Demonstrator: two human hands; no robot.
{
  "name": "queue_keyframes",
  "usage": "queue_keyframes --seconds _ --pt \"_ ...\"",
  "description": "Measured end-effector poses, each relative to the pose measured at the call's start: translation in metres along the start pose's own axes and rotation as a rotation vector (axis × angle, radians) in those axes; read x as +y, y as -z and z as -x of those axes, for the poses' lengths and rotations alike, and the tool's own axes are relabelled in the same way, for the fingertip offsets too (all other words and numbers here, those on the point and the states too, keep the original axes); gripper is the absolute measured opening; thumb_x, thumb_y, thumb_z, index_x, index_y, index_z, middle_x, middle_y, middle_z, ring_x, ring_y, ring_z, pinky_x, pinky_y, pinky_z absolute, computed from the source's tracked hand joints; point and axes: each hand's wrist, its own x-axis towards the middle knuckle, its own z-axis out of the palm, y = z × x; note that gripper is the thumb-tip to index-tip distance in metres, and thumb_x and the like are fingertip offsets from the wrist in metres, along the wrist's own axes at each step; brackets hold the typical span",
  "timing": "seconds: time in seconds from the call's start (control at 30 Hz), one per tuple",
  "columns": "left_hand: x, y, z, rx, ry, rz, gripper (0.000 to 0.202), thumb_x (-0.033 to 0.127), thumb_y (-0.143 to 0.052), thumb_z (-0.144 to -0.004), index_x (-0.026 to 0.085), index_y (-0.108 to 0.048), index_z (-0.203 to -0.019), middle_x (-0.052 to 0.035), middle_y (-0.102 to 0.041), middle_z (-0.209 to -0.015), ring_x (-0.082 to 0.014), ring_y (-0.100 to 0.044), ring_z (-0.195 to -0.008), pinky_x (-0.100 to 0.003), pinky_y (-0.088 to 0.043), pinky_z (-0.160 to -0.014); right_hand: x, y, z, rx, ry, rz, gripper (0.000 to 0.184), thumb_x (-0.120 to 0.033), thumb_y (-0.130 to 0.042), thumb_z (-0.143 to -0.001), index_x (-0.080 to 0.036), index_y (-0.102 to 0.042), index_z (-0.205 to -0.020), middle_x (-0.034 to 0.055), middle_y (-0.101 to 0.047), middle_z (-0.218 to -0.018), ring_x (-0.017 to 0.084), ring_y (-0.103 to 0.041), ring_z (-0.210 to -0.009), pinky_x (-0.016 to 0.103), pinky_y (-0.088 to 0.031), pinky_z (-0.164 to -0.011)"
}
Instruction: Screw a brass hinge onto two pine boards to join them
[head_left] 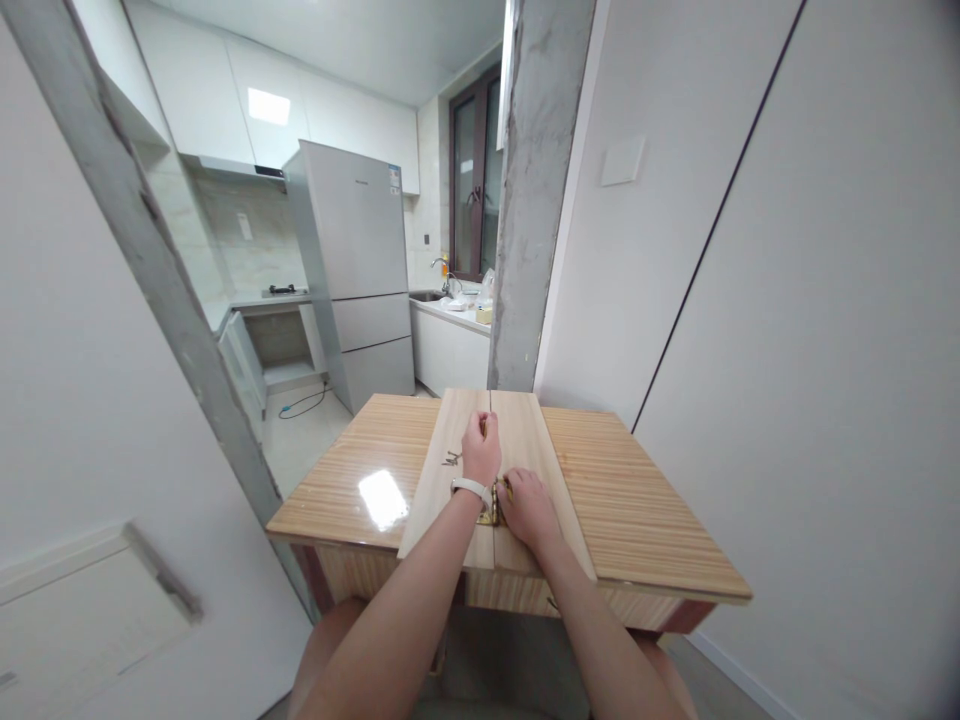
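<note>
Two pale wooden boards (517, 425) lie side by side on the table, with a narrow seam between them. A brass hinge (494, 505) sits across that seam near the front edge, partly covered by my fingers. My right hand (531, 508) is closed over the hinge's right side, its fingertips curled on the metal. Higher up the boards, my left hand (481, 448), with a white wristband (472, 489), is pinched closed above the seam. What is in that pinch is too small to make out. Several dark screws (451, 459) lie on the left board.
The boards rest on a glossy wood-grain table (622, 500) with a drawer front below. A grey doorframe (536, 200) and white walls flank it. Beyond are a silver fridge (360, 230), a sink counter (450, 345) and a cable (304, 403) on the floor.
</note>
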Motion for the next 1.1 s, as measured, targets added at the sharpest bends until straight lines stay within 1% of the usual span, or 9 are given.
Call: queue_keyframes --seconds 0.1,0.23,0.37,0.47,0.7,0.83,0.9,1.0,1.1 --pt "-0.002 -0.001 0.0 0.114 0.033 -0.063 0.029 0.046 -0.045 -0.101 0.023 -0.055 -0.088 0.0004 -0.058 -0.076 -0.0168 -0.053 -0.072 -0.028 -0.037 -0.07 0.0 0.0 0.0 0.001 -0.002 -0.001 0.024 -0.039 -0.044 -0.101 -0.023 -0.062 -0.097 0.0088 -0.067 -0.107 0.023 -0.055 -0.105 0.033 -0.037 -0.092" --pt "-0.005 -0.003 0.0 0.139 0.076 -0.063 0.034 0.043 -0.035 -0.105 0.024 -0.053 -0.082 -0.0008 -0.058 -0.075 -0.0184 -0.052 -0.071 -0.03 -0.035 -0.069 0.0 -0.001 0.0 0.004 -0.003 -0.001 0.024 -0.039 -0.044 -0.101 -0.023 -0.062 -0.098 0.0093 -0.067 -0.108 0.024 -0.055 -0.105 0.034 -0.037 -0.092" --pt "-0.007 -0.001 0.0 0.091 -0.011 -0.111 0.039 0.037 -0.033 -0.104 0.024 -0.046 -0.071 0.0004 -0.053 -0.067 -0.0175 -0.049 -0.067 -0.03 -0.033 -0.066 0.001 -0.002 -0.001 0.001 -0.004 0.001 0.023 -0.038 -0.045 -0.1 -0.023 -0.062 -0.098 0.0093 -0.067 -0.108 0.024 -0.055 -0.105 0.034 -0.037 -0.091" --pt "-0.006 0.001 -0.001 0.043 -0.025 -0.1 0.037 0.032 -0.035 -0.101 0.023 -0.044 -0.067 0.0017 -0.049 -0.062 -0.0163 -0.047 -0.063 -0.029 -0.032 -0.063 0.002 -0.004 0.0 0.005 0.0 -0.007 0.024 -0.039 -0.044 -0.1 -0.023 -0.062 -0.097 0.0098 -0.067 -0.109 0.024 -0.055 -0.105 0.034 -0.036 -0.091" --pt "0.007 0.005 -0.005 -0.118 0.128 0.143 0.03 0.024 -0.04 -0.09 0.022 -0.043 -0.06 0.0027 -0.041 -0.055 -0.013 -0.038 -0.051 -0.026 -0.027 -0.051 0.003 -0.006 0.0 0.018 0.01 -0.006 0.025 -0.039 -0.044 -0.101 -0.023 -0.063 -0.098 0.0096 -0.067 -0.108 0.023 -0.055 -0.105 0.034 -0.036 -0.091" --pt "0.012 0.007 -0.003 -0.192 0.122 0.217 0.03 0.027 -0.043 -0.092 0.021 -0.044 -0.062 0.0037 -0.038 -0.056 -0.0109 -0.033 -0.049 -0.025 -0.022 -0.048 0.003 -0.004 0.0 0.025 0.014 -0.01 0.024 -0.039 -0.044 -0.101 -0.023 -0.062 -0.098 0.0092 -0.067 -0.107 0.023 -0.055 -0.104 0.033 -0.036 -0.091" --pt "0.012 0.007 -0.001 -0.207 0.102 0.244 0.029 0.031 -0.043 -0.094 0.021 -0.044 -0.066 0.005 -0.037 -0.056 -0.0107 -0.032 -0.049 -0.024 -0.023 -0.048 0.002 -0.003 0.0 0.028 0.016 -0.011 0.024 -0.038 -0.044 -0.101 -0.023 -0.062 -0.097 0.0089 -0.067 -0.106 0.023 -0.055 -0.104 0.033 -0.035 -0.091" --pt "0.01 0.005 0.002 -0.176 0.072 0.23 0.03 0.039 -0.045 -0.097 0.022 -0.045 -0.073 0.0054 -0.041 -0.059 -0.011 -0.038 -0.052 -0.023 -0.03 -0.051 0.001 -0.001 0.001 0.016 0.017 -0.009 0.022 -0.037 -0.045 -0.1 -0.022 -0.061 -0.096 0.009 -0.067 -0.106 0.022 -0.054 -0.104 0.032 -0.035 -0.091" --pt "0.006 0.003 0.003 -0.112 -0.003 0.117 0.032 0.047 -0.048 -0.099 0.021 -0.051 -0.079 0.0028 -0.052 -0.067 -0.0125 -0.049 -0.062 -0.024 -0.038 -0.06 0.0 0.0 0.001 0.009 0.013 -0.004 0.021 -0.036 -0.046 -0.1 -0.022 -0.061 -0.095 0.0088 -0.066 -0.106 0.022 -0.054 -0.104 0.032 -0.035 -0.09"
